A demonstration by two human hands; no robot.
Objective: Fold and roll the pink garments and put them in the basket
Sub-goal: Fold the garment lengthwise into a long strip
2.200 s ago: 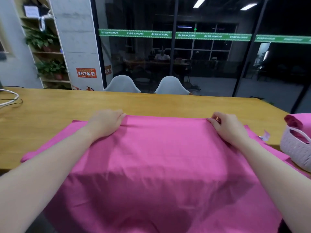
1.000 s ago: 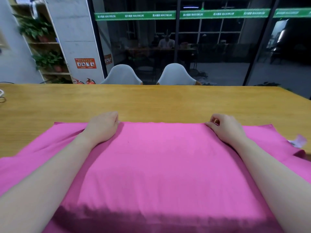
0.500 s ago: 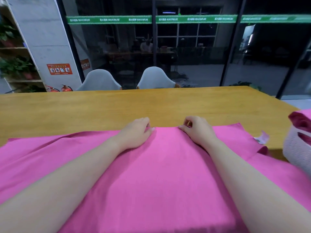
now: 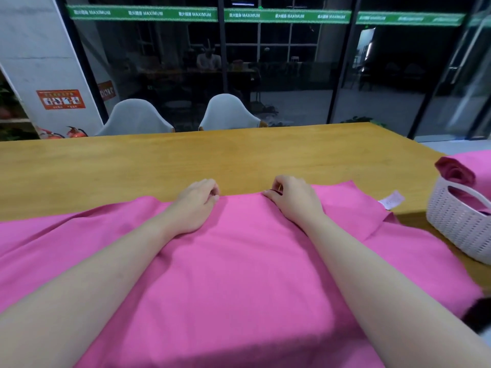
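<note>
Both hands have slid inward along the far edge of the pink garment (image 4: 239,261): the left hand (image 4: 198,201) from about 10 o'clock, the right hand (image 4: 293,199) from 2 o'clock. They now sit near each other at 12 o'clock, fingers curled on the edge. The white basket (image 4: 457,224) is in view again at 3 o'clock.

I see the garment (image 4: 239,261) spread on the table (image 4: 132,166) across the lower frame, my hands at its far edge mid-frame, basket (image 4: 459,221) at right edge, two chairs (image 4: 135,119) behind the table, upper left.
</note>
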